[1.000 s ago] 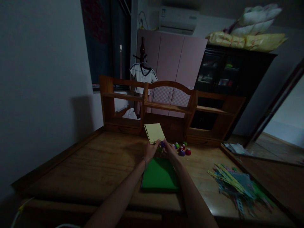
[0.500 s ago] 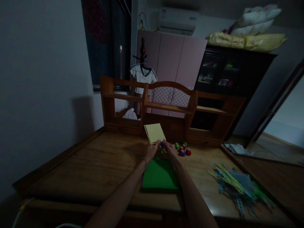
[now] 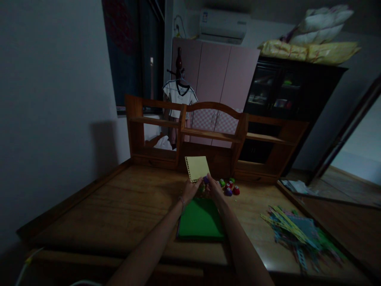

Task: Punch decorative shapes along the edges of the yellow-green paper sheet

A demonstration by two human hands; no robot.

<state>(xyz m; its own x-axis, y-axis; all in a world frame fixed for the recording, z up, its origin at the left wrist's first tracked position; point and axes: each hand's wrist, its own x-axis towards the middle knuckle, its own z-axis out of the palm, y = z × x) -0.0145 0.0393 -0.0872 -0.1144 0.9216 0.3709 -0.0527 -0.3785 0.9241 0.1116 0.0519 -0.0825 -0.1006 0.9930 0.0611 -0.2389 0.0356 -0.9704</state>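
A yellow sheet of paper (image 3: 197,167), with rows of small dark holes along its left and lower edges, is held up over the table. My left hand (image 3: 190,190) is closed on its lower edge. At the sheet's lower right corner, my right hand (image 3: 215,190) grips a small purple paper punch (image 3: 206,180), mostly covered by fingers. Below both hands lies a green folder-like stack (image 3: 201,220). Several small rounded punches in red, green and purple (image 3: 228,191), each with a white eye-like spot, stand just right of my right hand.
Cut coloured strips and sheets with holes (image 3: 294,230) lie in a pile at the right of the wooden table (image 3: 119,206). A wooden shelf unit (image 3: 212,135) stands along the back edge. The left side meets a wall (image 3: 59,119).
The yellow sheet has shifted slightly to the right and turned a little between my hands. Both hands keep their grip, and the things on the table have stayed put.
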